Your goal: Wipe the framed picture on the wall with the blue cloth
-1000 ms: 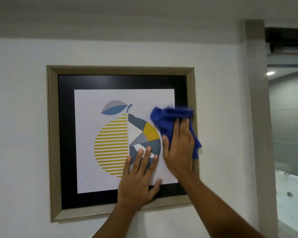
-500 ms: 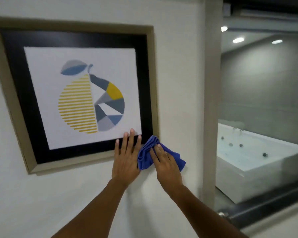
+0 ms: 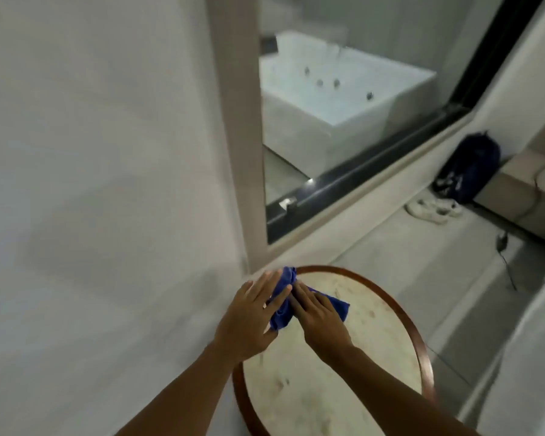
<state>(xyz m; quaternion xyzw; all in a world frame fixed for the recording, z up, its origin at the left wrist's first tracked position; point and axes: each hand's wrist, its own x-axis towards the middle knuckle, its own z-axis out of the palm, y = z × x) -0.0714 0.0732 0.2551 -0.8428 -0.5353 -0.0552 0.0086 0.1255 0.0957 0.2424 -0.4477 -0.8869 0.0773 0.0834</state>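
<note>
Pressing flat from above, the right hand (image 3: pixel 320 316) lies with straight fingers on the crumpled blue cloth (image 3: pixel 282 305), while the left hand (image 3: pixel 249 316) has its fingers spread across the cloth's other side, so the fabric sits bunched between the two; neither hand is curled around it, and whether either thumb pinches it underneath cannot be told. The cloth rests at the far edge of a round side table (image 3: pixel 416 341) with a pale marbled top and a reddish-brown wooden rim, close to the plain white wall (image 3: pixel 101 184). Both bare forearms reach in from the bottom of the view. Beyond the table a glass partition (image 3: pixel 343 127) in a pale frame shows a white square bathtub (image 3: pixel 337 99) behind it. On the light floor further right lie a pair of white shoes (image 3: pixel 434 209), with a dark blue backpack (image 3: pixel 468 168) leaning just behind them. The whole view is motion-blurred.
</note>
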